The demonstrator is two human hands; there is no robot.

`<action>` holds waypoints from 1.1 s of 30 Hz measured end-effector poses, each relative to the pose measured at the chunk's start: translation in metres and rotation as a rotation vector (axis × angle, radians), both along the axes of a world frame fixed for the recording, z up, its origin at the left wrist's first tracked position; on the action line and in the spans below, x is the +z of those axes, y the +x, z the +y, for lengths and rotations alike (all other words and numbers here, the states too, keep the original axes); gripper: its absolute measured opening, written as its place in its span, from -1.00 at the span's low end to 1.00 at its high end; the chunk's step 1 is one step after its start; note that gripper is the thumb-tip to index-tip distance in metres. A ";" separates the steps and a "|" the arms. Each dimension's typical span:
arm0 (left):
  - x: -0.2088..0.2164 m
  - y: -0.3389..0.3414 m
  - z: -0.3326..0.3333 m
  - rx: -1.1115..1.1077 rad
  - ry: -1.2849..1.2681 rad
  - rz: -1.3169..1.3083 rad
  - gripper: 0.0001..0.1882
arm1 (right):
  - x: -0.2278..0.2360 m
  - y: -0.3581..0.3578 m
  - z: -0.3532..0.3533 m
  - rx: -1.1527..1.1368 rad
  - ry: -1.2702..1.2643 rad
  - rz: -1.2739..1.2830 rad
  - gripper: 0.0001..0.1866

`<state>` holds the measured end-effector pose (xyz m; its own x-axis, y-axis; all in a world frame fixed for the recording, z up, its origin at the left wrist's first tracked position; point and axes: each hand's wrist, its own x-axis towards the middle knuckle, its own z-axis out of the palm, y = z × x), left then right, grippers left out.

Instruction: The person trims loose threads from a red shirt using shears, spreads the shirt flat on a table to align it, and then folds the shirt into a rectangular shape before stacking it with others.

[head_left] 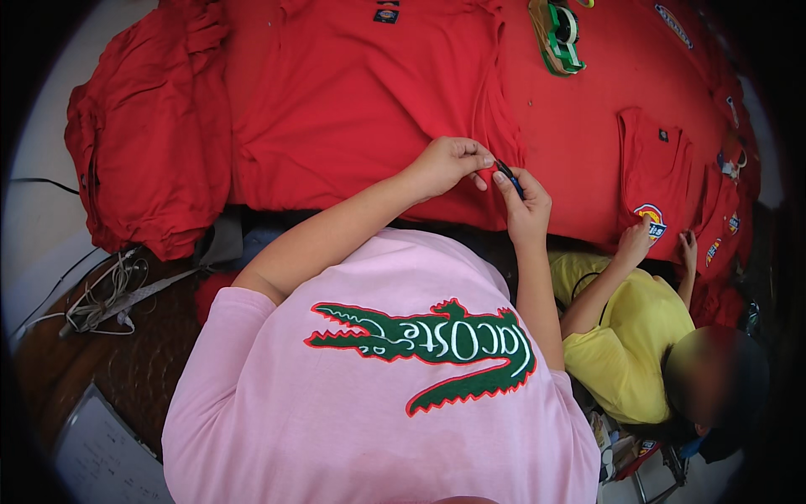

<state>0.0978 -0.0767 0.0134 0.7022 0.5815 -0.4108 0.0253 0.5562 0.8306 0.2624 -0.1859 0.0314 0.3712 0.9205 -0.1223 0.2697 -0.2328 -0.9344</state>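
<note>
Over a desk [579, 126] spread with red shirts, a person's two hands meet just at the near hem of the big red shirt [353, 101]. The left hand [449, 164] has its fingertips pinched together, and the right hand [525, 202] pinches a small dark tool [509, 178]; thin thread or a tag may lie between them, too small to tell. It reads as fine trimming or tagging at the hem, and the next move calls for a steady, close grip. Beyond the shirt, to its right, sits a green tape dispenser [558, 34]. Right of the shirt, a co-worker in yellow [625, 336] presses both hands on a smaller folded shirt [655, 181] (its far edge is cut off).
</note>
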 end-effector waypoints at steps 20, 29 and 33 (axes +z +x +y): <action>0.001 0.004 0.013 -0.068 0.087 0.016 -0.79 | 0.024 -0.001 0.009 0.005 -0.080 -0.279 -0.77; 0.012 0.007 0.014 -0.079 0.108 0.024 -0.81 | -0.007 0.021 0.006 -0.292 0.006 0.029 -0.79; 0.008 0.006 0.012 -0.099 0.159 -0.032 -0.84 | 0.030 0.001 0.018 0.024 0.029 0.054 -0.86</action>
